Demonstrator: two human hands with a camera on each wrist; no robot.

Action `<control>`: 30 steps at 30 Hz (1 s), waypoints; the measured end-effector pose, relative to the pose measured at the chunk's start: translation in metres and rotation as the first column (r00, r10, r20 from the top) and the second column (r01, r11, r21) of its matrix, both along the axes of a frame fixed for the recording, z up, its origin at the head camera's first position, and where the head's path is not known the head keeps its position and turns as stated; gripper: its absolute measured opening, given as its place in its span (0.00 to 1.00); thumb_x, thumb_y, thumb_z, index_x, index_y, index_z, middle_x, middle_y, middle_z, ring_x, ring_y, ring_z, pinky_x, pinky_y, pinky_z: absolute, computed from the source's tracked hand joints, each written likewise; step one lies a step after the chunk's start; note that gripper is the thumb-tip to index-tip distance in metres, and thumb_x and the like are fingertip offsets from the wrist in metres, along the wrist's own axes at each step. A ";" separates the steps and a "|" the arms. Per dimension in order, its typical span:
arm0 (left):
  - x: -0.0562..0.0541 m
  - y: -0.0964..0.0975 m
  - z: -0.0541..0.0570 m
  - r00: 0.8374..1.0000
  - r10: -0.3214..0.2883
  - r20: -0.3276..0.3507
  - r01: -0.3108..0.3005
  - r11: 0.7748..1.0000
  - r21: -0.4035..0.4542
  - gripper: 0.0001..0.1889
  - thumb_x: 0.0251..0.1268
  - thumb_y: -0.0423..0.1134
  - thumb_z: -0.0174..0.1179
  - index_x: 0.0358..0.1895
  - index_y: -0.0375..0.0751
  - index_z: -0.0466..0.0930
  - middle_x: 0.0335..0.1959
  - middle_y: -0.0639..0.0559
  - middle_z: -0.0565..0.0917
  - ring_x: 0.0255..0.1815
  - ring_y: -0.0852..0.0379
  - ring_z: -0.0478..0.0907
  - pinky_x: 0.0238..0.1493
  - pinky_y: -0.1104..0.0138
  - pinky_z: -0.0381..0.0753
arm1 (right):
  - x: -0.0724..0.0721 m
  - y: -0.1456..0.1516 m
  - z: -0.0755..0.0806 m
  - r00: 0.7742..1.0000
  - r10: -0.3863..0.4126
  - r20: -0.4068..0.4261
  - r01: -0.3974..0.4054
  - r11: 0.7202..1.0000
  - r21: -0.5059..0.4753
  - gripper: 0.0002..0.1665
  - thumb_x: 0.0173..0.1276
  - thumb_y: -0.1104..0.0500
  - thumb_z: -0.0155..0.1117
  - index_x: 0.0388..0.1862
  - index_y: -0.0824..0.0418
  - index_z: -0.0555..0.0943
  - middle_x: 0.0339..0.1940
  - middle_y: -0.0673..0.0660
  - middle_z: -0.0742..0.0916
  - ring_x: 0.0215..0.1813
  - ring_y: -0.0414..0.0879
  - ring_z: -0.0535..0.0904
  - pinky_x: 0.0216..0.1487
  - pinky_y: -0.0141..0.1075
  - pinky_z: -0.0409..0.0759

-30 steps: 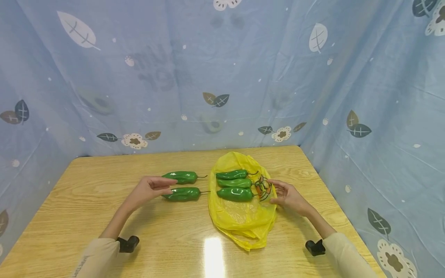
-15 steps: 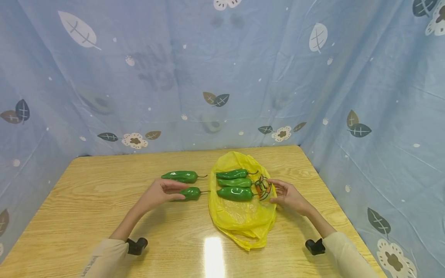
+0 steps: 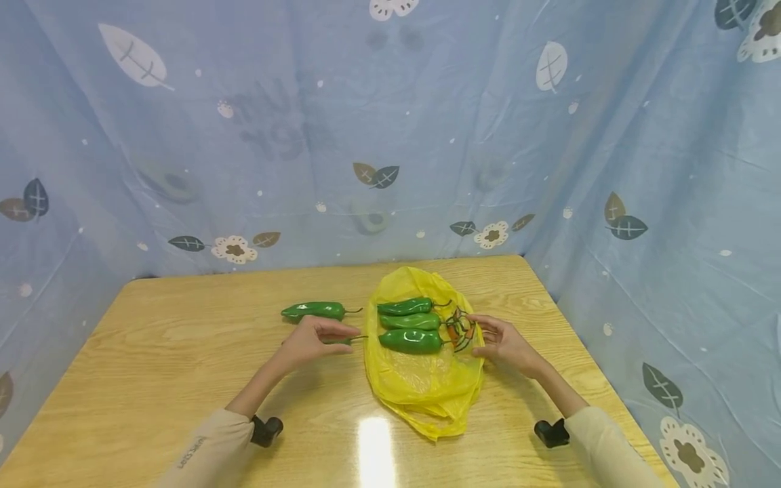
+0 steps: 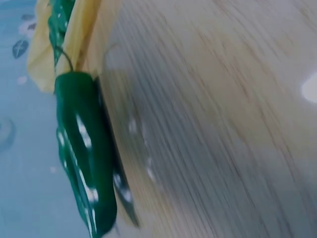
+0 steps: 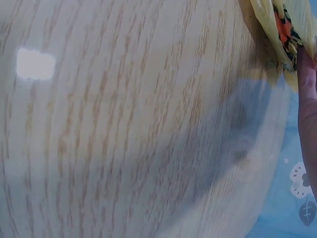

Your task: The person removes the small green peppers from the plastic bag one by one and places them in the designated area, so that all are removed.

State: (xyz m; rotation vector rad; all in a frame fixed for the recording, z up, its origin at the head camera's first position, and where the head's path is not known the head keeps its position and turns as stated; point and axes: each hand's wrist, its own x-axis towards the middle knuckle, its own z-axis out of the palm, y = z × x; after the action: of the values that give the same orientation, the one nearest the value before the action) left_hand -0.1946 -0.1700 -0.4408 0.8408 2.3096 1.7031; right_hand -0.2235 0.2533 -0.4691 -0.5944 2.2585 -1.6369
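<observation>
In the head view my left hand (image 3: 320,341) hovers over the nearer of two long green peppers outside the bag, thumb and fingers spread apart at its stem end. It hides most of that pepper, leaving its thin stem (image 3: 360,337) showing. Behind lies the farther green pepper (image 3: 314,311). My right hand (image 3: 503,346) holds the right rim of a yellow plastic bag (image 3: 421,393). On the bag lie three green peppers (image 3: 411,341) and a bunch of small orange and green pieces (image 3: 462,330). The left wrist view shows one glossy green pepper (image 4: 86,144) close up.
A wooden table (image 3: 158,352) carries everything, with a bright light reflection near its front. Blue patterned curtains (image 3: 274,135) hang at the back and sides. A black wrist mount (image 3: 266,431) sits on the left wrist, another (image 3: 552,434) on the right.
My left hand has moved right along the nearer pepper, from its tip to its stem end. The right hand and the bag have stayed in place.
</observation>
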 end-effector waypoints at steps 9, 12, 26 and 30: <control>-0.011 0.030 -0.011 1.000 -0.008 -0.013 0.008 1.000 -0.011 0.17 0.54 0.36 0.70 0.49 0.38 0.85 0.47 0.38 0.84 0.49 0.40 0.81 0.52 0.51 0.79 | 0.000 0.002 -0.005 1.000 0.006 0.011 -0.006 1.000 -0.026 0.41 0.59 0.67 0.70 0.71 0.67 0.64 0.72 0.69 0.65 0.71 0.66 0.59 0.58 0.29 0.72; -0.015 0.038 -0.016 1.000 -0.023 -0.015 0.023 1.000 -0.005 0.17 0.55 0.36 0.70 0.49 0.39 0.85 0.47 0.39 0.84 0.50 0.41 0.81 0.52 0.55 0.79 | -0.001 0.002 -0.005 1.000 0.010 0.017 -0.010 1.000 -0.027 0.41 0.60 0.67 0.70 0.71 0.67 0.64 0.72 0.69 0.65 0.71 0.66 0.59 0.59 0.31 0.73; -0.030 0.068 -0.033 0.995 -0.016 0.097 0.022 0.998 -0.063 0.19 0.56 0.36 0.69 0.53 0.39 0.83 0.52 0.48 0.84 0.54 0.51 0.80 0.56 0.63 0.78 | -0.001 0.002 -0.004 1.000 -0.002 -0.001 0.002 1.000 -0.011 0.41 0.60 0.66 0.70 0.71 0.66 0.64 0.71 0.69 0.66 0.72 0.66 0.57 0.69 0.61 0.54; -0.039 0.075 -0.037 0.996 0.020 0.084 -0.008 0.990 -0.140 0.18 0.55 0.38 0.70 0.51 0.42 0.84 0.50 0.50 0.85 0.53 0.53 0.80 0.55 0.63 0.78 | -0.002 0.002 -0.004 1.000 0.005 0.007 -0.004 1.000 -0.017 0.41 0.60 0.66 0.70 0.71 0.66 0.64 0.71 0.69 0.66 0.73 0.66 0.56 0.69 0.61 0.53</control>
State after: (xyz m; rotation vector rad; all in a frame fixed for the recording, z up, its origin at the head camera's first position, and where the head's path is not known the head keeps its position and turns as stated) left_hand -0.2333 -0.0954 -0.4778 0.7133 2.3502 1.5302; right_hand -0.2254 0.2549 -0.4736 -0.5969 2.2390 -1.6551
